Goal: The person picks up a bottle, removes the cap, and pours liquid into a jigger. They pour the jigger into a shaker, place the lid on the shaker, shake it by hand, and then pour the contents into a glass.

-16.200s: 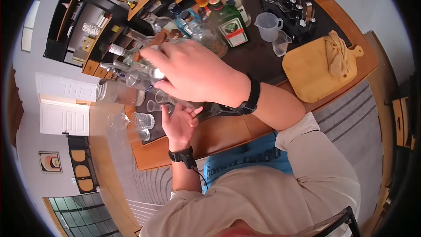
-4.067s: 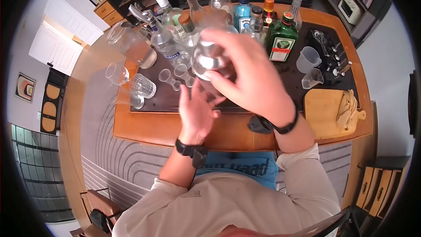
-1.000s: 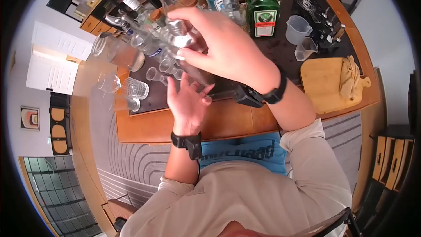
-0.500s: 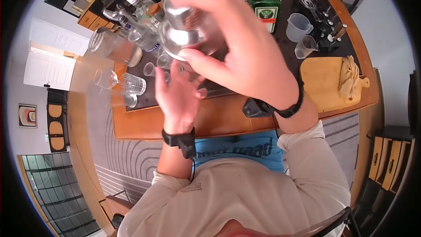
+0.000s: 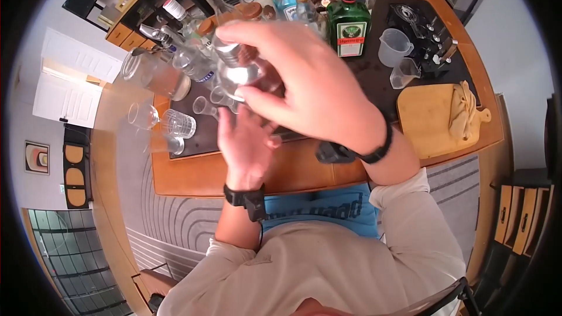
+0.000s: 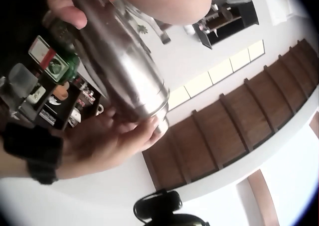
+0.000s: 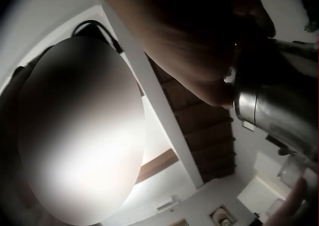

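Observation:
Both hands hold a shiny metal cocktail shaker (image 5: 241, 73) above the near part of the table. My right hand (image 5: 316, 82) curls over its cap end, thumb along the near side. Under its base is my left hand (image 5: 249, 143), palm up, fingers partly hidden behind the shaker. The left wrist view shows the shaker's body (image 6: 122, 56) slanting, left-hand fingers (image 6: 70, 12) at its base and the right hand (image 6: 109, 136) round the narrower end. In the right wrist view, the shaker (image 7: 274, 99) is dark beside the shadowed right hand (image 7: 199, 47).
Several liquor bottles stand beyond the hands, including a green bottle (image 5: 349, 23). At left are a large jar (image 5: 153, 76), small glasses (image 5: 205, 106) and a cut-glass tumbler (image 5: 178, 124). To the right lie plastic measuring jugs (image 5: 394, 48), bar tools and a cutting board (image 5: 430, 123) with a cloth.
Both hands raise the cocktail shaker toward the head camera, then lower it back away, keeping their hold. The view tilts slightly; things on the table stay put.

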`<action>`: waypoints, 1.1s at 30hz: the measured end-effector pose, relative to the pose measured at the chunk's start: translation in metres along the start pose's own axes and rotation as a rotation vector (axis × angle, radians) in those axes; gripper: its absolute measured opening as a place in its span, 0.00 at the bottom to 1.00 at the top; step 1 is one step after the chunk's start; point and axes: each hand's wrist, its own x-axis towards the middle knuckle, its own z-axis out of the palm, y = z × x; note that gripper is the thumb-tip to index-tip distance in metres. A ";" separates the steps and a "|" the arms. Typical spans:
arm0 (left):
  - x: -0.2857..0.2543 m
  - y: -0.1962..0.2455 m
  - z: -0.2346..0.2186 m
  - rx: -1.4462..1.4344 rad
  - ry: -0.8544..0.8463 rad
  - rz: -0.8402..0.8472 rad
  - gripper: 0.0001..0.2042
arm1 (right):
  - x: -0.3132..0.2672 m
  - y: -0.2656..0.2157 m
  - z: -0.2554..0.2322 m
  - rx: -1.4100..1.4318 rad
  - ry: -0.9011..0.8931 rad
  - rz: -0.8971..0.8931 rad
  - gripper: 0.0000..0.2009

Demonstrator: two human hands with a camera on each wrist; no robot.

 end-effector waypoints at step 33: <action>0.005 -0.008 -0.019 -0.044 0.077 -0.171 0.43 | 0.000 0.012 0.002 0.065 -0.111 0.132 0.31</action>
